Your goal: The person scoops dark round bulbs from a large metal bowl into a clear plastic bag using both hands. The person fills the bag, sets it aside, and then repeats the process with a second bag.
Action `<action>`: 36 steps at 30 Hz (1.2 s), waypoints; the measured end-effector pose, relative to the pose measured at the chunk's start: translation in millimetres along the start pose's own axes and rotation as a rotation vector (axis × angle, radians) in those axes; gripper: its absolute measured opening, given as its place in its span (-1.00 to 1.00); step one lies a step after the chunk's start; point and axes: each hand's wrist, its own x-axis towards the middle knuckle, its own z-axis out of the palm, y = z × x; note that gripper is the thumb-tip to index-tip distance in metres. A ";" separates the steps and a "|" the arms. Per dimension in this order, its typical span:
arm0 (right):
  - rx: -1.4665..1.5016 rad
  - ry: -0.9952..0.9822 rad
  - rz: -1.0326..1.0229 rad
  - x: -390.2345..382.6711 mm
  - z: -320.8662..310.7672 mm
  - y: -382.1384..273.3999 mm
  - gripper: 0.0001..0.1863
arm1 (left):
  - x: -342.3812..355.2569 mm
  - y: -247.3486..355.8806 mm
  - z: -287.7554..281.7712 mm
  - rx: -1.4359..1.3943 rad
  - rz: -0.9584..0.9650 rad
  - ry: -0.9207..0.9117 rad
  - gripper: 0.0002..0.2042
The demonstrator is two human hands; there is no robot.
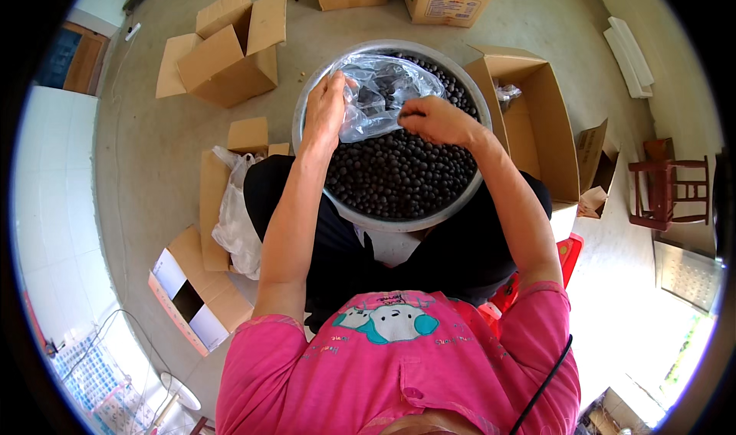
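A clear plastic bag [364, 121] lies over a wide metal basin [300, 121], with some dark shapes visible through its film. Small round black balls [402, 176] fill the basin; their exact kind I cannot make out. My left hand [328, 105] grips the bag's left edge near the basin's rim. At the bag's right side, the curled fingers of my right hand [437, 119] pinch its edge. Both hands hang above the balls, and the bag is spread between them.
Open cardboard boxes surround the basin: one at the upper left [222, 59], a long one at the right [540, 121]. Left of my knee, a box [215, 205] holds a white plastic bag [239, 220]. A wooden chair [671, 193] stands far right. Beneath me shows a red stool [569, 257].
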 end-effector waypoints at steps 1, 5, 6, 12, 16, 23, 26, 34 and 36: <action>0.042 0.048 0.026 -1.6 -4.3 -8.8 -0.77 | 0.4 0.3 1.7 -0.001 -0.001 -0.003 -0.68; 0.138 0.220 -0.004 22.0 -8.5 -5.8 -0.75 | 1.0 0.5 5.1 0.028 0.016 0.007 -0.69; 0.112 0.248 -0.001 28.3 -8.1 -6.3 -0.75 | 1.7 -0.9 3.9 0.031 0.015 0.003 -0.69; -0.030 0.578 -0.290 67.4 11.1 29.3 -0.72 | 3.2 -2.3 1.4 0.030 0.029 -0.008 -0.69; -0.255 0.640 -0.397 58.9 7.5 31.7 -0.73 | 3.0 -4.0 -3.1 0.032 0.027 -0.003 -0.69; -0.279 -0.045 -0.361 16.1 25.2 18.0 -0.71 | 1.6 -0.5 4.3 0.033 0.036 0.007 -0.70; -0.552 0.050 -0.442 6.2 52.7 30.1 -0.58 | 1.1 -0.5 5.5 0.028 0.029 0.015 -0.70; -0.832 0.199 -0.393 2.5 88.2 28.2 -0.55 | 3.1 -1.5 8.6 0.024 0.023 0.026 -0.70; -0.829 0.233 -0.411 5.9 93.2 34.2 -0.67 | 4.1 -1.3 8.0 0.030 0.013 0.015 -0.70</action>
